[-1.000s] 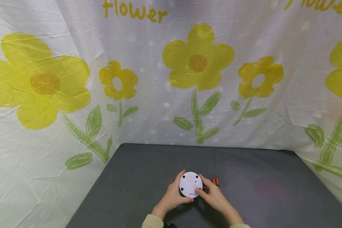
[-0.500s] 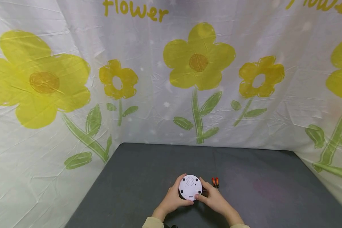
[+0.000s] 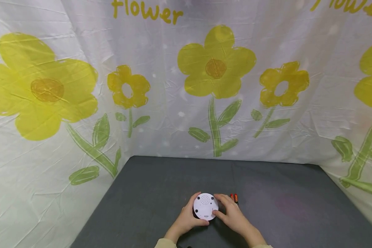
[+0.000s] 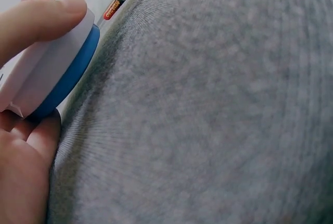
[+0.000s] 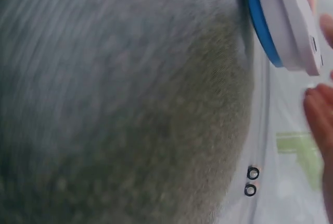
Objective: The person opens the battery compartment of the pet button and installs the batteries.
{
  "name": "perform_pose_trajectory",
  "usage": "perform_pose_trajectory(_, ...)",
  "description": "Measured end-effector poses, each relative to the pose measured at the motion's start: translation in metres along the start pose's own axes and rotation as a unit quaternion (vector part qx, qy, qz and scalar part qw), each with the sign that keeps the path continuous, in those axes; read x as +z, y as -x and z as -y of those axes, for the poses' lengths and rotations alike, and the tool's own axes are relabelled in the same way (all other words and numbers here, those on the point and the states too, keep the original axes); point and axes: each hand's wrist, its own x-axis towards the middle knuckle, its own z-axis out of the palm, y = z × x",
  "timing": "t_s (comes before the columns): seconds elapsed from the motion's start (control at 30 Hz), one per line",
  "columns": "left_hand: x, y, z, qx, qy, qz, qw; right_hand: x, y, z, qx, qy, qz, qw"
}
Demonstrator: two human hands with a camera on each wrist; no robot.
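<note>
Gripping the white disc [image 3: 205, 207] well short of the surface's [image 3: 161, 186] far edge, the left hand [image 3: 186, 217] might let it twist if the right hand [image 3: 232, 214], whether pinching it I cannot tell, pushes off-centre

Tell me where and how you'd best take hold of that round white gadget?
Probably by the side wall of the round white gadget, from the person's left, spanning its edge. The wall is thick and curved, so it should suit a grip, leaving the face with its dark feet mostly uncovered. The left hand grips it that way.
</note>
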Motion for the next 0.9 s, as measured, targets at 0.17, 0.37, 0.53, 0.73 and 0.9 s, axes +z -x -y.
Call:
perform_pose_trajectory(0.17,-0.001,-0.001,0.0,0.0,-0.002,0.007,1.0,0.001,-0.004,0.004,-0.141,0.105,-0.048,0.9832)
perform_pose_trajectory(0.37,-0.001,0.0,-0.002,-0.007,-0.008,0.01,0.9999,0.003,-0.007,0.008,-0.26,0.16,-0.044,0.9514)
perform_pose_trajectory(0.53,-0.001,0.0,-0.002,-0.009,-0.008,0.006,0.9999,0.004,-0.01,0.01,-0.296,0.209,-0.047,0.9307)
perform_pose_trajectory(0.73,0.001,0.0,0.001,0.009,-0.017,0.004,0.9998,0.004,-0.011,0.011,-0.325,0.239,-0.029,0.9148)
perform_pose_trajectory(0.9,0.0,-0.001,0.001,0.01,-0.025,0.006,0.9996,0.004,-0.014,0.013,-0.344,0.249,-0.016,0.9054)
